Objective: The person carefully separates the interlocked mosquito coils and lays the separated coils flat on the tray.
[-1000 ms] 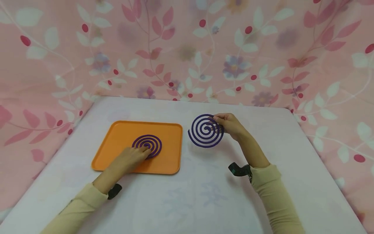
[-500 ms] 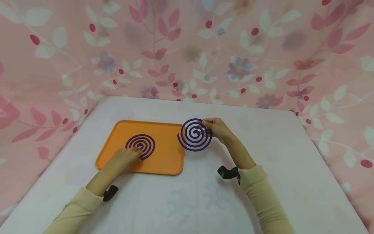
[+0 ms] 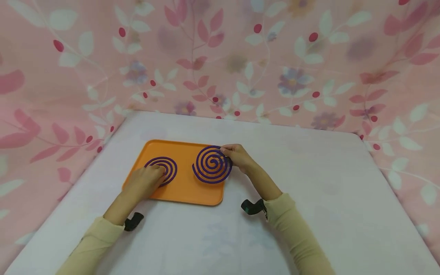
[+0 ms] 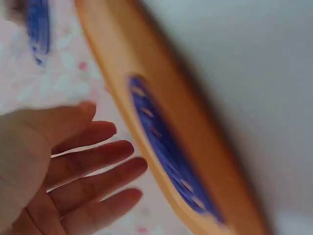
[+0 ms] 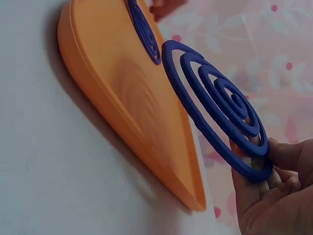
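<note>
A flat orange tray (image 3: 187, 194) lies on the table with a purple-blue mosquito coil (image 4: 168, 152) on its left part. My left hand (image 3: 146, 180) is over this coil, overlapping it in the head view. In the left wrist view its fingers are extended and spread, with nothing between them. A second mosquito coil (image 3: 214, 164) of the same colour hangs over the tray's right end, slightly tilted. My right hand (image 3: 239, 157) pinches its outer ring at the right edge, thumb on one side and fingers behind. The coil's shadow falls on the tray in the right wrist view.
White cloth (image 3: 309, 183) covers the table around the tray. A pink floral curtain (image 3: 220, 57) stands behind and at the sides. Black wrist cameras (image 3: 252, 207) sit at both cuffs.
My right hand has carried the second coil leftward from beside the tray to over its right end. The left hand has drawn slightly back from the lying coil. The head view has shifted somewhat.
</note>
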{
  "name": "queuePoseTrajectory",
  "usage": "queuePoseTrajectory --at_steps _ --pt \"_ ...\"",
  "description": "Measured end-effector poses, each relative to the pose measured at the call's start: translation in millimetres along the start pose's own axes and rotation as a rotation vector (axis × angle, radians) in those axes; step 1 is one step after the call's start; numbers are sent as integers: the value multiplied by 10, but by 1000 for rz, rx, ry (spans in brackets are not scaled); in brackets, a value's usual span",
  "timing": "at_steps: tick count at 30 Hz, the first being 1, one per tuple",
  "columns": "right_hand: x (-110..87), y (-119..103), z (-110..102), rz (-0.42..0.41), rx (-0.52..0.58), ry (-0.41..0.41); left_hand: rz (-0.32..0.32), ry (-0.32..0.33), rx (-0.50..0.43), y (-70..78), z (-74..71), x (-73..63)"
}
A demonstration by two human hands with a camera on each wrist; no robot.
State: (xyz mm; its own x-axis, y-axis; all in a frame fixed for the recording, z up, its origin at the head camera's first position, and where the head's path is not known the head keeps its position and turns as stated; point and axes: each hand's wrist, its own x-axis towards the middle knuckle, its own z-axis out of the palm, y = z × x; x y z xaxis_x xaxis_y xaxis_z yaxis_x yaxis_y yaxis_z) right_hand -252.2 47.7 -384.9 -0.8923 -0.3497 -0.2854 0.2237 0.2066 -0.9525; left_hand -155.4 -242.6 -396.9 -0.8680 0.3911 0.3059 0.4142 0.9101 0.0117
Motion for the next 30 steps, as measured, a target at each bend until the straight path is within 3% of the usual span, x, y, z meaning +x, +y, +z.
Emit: queuePoseTrajectory --at_steps 8,14,18,21,27,30 --pt "45 38 240 -1 19 -43 -124 -29 -303 277 -79 495" --pt "38 66 327 -8 5 -36 -156 -49 -439 328 -17 624" --pt "40 99 343 -21 -78 -3 -174 -71 -471 338 20 646" --pt "40 126 354 -103 -209 17 -179 -93 -446 324 39 667" --pt "30 181 420 -368 -683 107 -175 -140 -368 268 134 724" --pt "23 198 476 -413 -845 157 -173 -153 -339 259 194 736"
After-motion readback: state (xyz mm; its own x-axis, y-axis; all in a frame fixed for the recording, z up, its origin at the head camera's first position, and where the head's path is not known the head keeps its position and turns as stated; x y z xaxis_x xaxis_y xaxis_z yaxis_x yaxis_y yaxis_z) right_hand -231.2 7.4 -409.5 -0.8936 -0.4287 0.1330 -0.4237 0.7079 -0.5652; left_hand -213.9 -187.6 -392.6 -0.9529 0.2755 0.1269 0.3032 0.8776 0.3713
